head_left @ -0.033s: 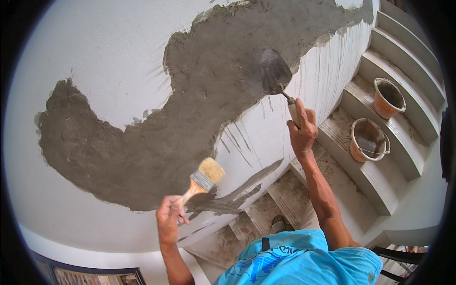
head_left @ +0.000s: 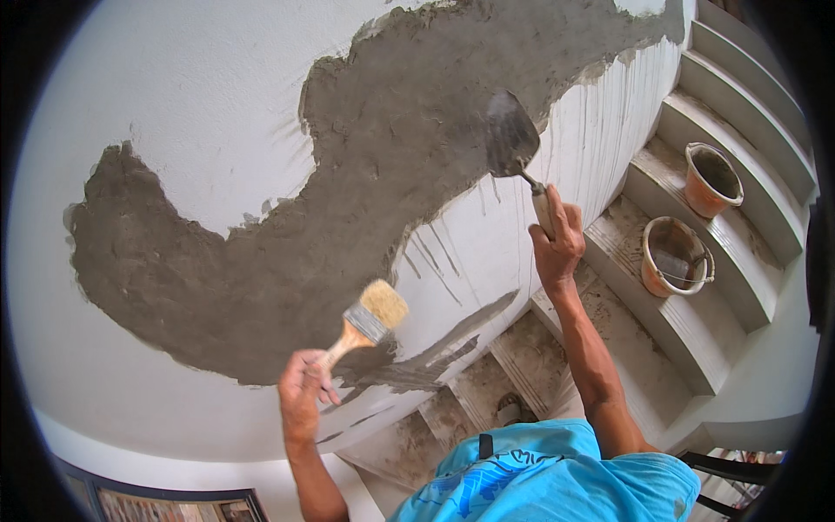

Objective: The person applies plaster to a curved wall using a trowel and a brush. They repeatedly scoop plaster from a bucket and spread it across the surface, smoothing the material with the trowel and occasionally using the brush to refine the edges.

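Observation:
My right hand [head_left: 558, 244] is closed around the handle of a pointed trowel [head_left: 511, 135]. Its dark, wet-looking blade lies over the right part of a broad patch of grey mortar [head_left: 287, 270] on the white wall [head_left: 209, 104]; it seems flat against the mortar, though contact is hard to be sure of. Lower left, my left hand [head_left: 303, 391] grips the wooden handle of a wide paintbrush [head_left: 364, 320]. The brush's pale bristles point up and to the right, in front of the patch's lower edge, apparently off the wall.
Curving stairs [head_left: 661, 348], stained with mortar, climb along the wall to the upper right. An orange bucket [head_left: 677, 257] with a wire handle stands on one step, another orange bucket [head_left: 713, 181] on the step above. A dark-framed picture [head_left: 174, 505] shows at the lower left.
My left hand has shifted slightly left with the brush, whose bristles now sit a little higher. The trowel in my right hand has slid slightly to the right.

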Demonstrator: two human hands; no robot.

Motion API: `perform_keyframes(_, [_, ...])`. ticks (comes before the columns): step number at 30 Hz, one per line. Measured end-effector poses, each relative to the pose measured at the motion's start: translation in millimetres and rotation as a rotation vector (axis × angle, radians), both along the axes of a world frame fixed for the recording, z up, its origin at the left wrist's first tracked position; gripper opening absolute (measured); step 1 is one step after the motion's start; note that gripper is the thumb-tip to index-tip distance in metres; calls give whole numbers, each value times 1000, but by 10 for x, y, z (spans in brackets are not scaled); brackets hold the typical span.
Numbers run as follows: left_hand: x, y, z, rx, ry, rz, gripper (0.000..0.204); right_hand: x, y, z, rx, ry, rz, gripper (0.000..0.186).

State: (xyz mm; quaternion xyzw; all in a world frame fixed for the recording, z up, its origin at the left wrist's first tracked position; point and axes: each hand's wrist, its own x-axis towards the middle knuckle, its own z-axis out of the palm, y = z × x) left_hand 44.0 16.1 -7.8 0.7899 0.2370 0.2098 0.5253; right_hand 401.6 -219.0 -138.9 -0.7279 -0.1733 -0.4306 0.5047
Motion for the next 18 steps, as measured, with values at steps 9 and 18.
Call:
perform_keyframes(9, [873,-63,1815,1405,-63,-266,15,-602,-461,-916,-61,251,157,82])
perform_keyframes(18, [1796,-348,2529,1451,69,-525,24,-1144,-601,-1536,-89,465,218,79])
